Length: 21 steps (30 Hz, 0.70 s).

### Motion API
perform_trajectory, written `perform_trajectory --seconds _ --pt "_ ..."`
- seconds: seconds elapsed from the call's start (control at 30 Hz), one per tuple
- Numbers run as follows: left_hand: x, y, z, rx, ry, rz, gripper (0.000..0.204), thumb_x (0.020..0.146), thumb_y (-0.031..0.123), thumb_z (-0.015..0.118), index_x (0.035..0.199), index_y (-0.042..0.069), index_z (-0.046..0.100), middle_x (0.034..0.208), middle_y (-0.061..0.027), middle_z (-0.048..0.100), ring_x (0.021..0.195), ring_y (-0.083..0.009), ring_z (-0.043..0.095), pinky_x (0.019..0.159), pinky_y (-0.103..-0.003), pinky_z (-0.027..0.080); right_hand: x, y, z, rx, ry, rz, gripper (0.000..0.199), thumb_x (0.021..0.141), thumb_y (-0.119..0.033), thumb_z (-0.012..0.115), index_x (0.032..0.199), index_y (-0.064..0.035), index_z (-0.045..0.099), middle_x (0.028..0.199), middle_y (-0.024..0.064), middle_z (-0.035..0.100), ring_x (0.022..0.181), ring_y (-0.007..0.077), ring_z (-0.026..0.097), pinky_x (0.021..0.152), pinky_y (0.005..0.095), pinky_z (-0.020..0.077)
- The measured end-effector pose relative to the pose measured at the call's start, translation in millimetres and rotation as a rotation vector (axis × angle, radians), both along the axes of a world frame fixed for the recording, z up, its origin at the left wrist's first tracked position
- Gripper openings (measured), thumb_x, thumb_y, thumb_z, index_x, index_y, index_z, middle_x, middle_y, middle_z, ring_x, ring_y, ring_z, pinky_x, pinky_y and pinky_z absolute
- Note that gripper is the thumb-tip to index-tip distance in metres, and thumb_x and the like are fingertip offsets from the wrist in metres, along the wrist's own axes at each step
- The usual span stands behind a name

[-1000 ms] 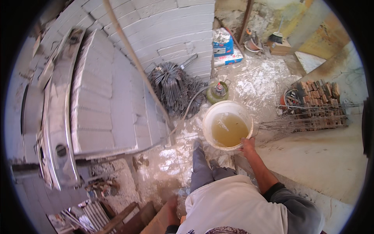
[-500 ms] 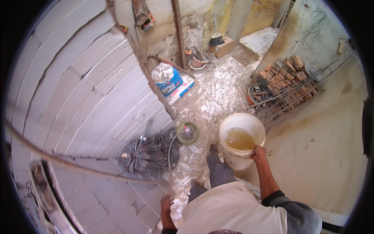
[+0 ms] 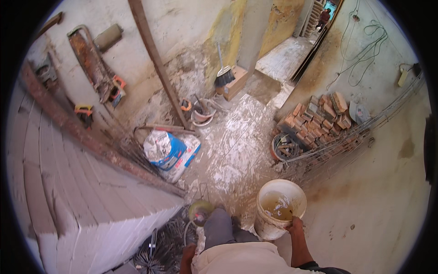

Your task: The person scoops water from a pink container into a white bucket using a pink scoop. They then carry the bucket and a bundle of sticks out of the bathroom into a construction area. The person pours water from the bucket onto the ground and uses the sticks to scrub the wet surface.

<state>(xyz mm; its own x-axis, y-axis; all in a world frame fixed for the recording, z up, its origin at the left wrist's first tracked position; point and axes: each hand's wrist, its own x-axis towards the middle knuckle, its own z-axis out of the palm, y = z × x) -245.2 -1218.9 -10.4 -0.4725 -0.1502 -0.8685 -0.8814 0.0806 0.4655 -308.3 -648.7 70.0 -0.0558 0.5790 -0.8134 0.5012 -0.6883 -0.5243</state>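
off-white bucket (image 3: 264, 223), its wall stained and spattered, hangs at lower right of the frame, just beside our legs. our right hand (image 3: 296, 224) grips its rim at the near right edge. the mouth tips toward our view; we see murky yellowish liquid (image 3: 277, 209) inside, pale glare on its surface.

our left hand (image 3: 188, 251) hangs low at bottom centre-left, near a hose (image 3: 186, 232); its fingers are too unclear for us to tell whether they are curled or spread. the hose meets a round green cylinder (image 3: 199, 211) close to our grey trousers (image 3: 219, 228). dark bundled metal strands (image 3: 166, 251) lie at lower left of centre.

past the bucket, we note a floor (image 3: 237, 157) streaked with white. left of it, a blue and white sack (image 3: 169, 153). at right, stacked reddish bricks (image 3: 319, 118), with a tub of coiled wire (image 3: 285, 147) against their left side. upper centre: a broom (image 3: 224, 76) with dark bristles, beside a brown box (image 3: 238, 83). green cord (image 3: 377, 50) hangs on the upper right wall. far off, at the upper right, another person (image 3: 324, 17), small in our view.
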Motion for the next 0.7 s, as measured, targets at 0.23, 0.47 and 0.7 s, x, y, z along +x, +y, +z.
perform_trajectory --seconds 0.23,0.47,0.7 --pt "-241.1 -18.9 -51.1 -0.003 0.055 -0.338 0.034 0.084 0.025 0.059 0.109 0.002 0.062 0.092 -0.0105 0.062 0.070 -0.0236 0.063 0.060 -0.037 0.054 -111.7 19.3 -8.2 0.090 0.017 -0.170 0.044 0.080 -0.013 0.054 0.122 -0.0006 0.045 0.113 0.0221 0.050 0.089 0.0425 0.056 0.070 0.0632 0.0470" --pt "-630.4 35.9 38.6 0.024 0.310 -0.135 0.017 0.088 0.020 0.054 0.089 0.008 0.067 0.074 -0.0021 0.060 0.063 -0.0143 0.055 0.051 -0.031 0.044 -180.1 31.6 -5.9 0.068 0.000 -0.364 0.044 0.080 -0.015 0.054 0.123 -0.0046 0.047 0.115 0.0191 0.050 0.095 0.0416 0.052 0.074 0.0626 0.0457" --pt "-944.3 183.6 104.8 0.102 0.664 -0.464 0.034 0.088 0.020 0.060 0.116 0.002 0.063 0.073 -0.0023 0.058 0.063 -0.0091 0.052 0.054 -0.026 0.042 -303.2 43.9 -12.7 0.032 -0.048 -0.450 0.017 0.071 -0.013 0.055 0.087 -0.0081 0.052 0.081 0.0112 0.050 0.077 0.0318 0.050 0.070 0.0615 0.0458"
